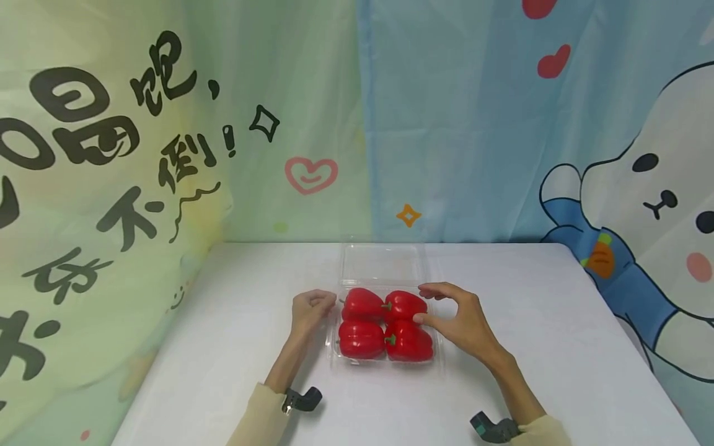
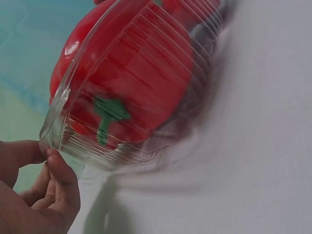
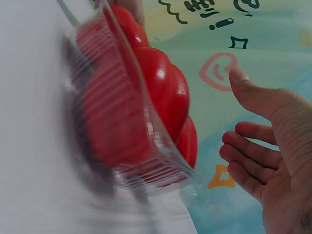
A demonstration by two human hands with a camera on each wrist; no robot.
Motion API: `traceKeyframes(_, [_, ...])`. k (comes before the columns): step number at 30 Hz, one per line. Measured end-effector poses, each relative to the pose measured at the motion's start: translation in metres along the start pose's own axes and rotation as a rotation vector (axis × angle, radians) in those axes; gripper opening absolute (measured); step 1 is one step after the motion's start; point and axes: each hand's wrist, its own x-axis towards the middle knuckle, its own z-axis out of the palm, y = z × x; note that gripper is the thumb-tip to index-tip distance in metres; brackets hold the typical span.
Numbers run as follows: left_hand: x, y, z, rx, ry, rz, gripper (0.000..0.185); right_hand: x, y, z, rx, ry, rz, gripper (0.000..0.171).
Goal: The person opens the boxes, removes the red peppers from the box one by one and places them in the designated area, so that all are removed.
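Several red bell peppers [image 1: 361,339] with green stems sit together in a clear plastic clamshell box [image 2: 66,97]. Its transparent lid [image 1: 382,263] lies folded back, away from the person. At the box's left side is my left hand [image 1: 308,313]; the left wrist view shows its thumb and finger pinching a rim corner. My right hand [image 1: 463,316] hovers at the right side, over the edge of the peppers. In the right wrist view its fingers are loosely bent, apart from the box, and hold nothing.
The box stands on a white table [image 1: 251,272]. Behind it hangs a printed curtain [image 1: 457,124] with hearts, writing and a cartoon bear. Dark wrist-worn cameras [image 1: 304,399] sit by both cuffs.
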Motion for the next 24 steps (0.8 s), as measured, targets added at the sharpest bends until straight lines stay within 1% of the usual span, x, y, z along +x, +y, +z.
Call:
traceKeyframes(5, [-0.001,0.001,0.000,-0.004,0.002,0.011,0.020,-0.009,-0.002,0.004,0.015,-0.012,-0.036,0.060])
traceKeyframes(12, [0.001,0.000,0.000,-0.007,-0.007,0.016,0.019,-0.020,-0.002,0.006,0.064,-0.021,-0.042,0.066])
traceKeyframes(17, [-0.001,0.000,0.000,-0.012,-0.011,0.015,0.018,-0.027,0.002,0.012,0.050,-0.027,-0.049,0.072])
traceKeyframes(24, [-0.001,0.001,-0.002,-0.022,-0.014,0.016,0.017,-0.033,0.007,0.019,0.051,-0.031,-0.080,0.073])
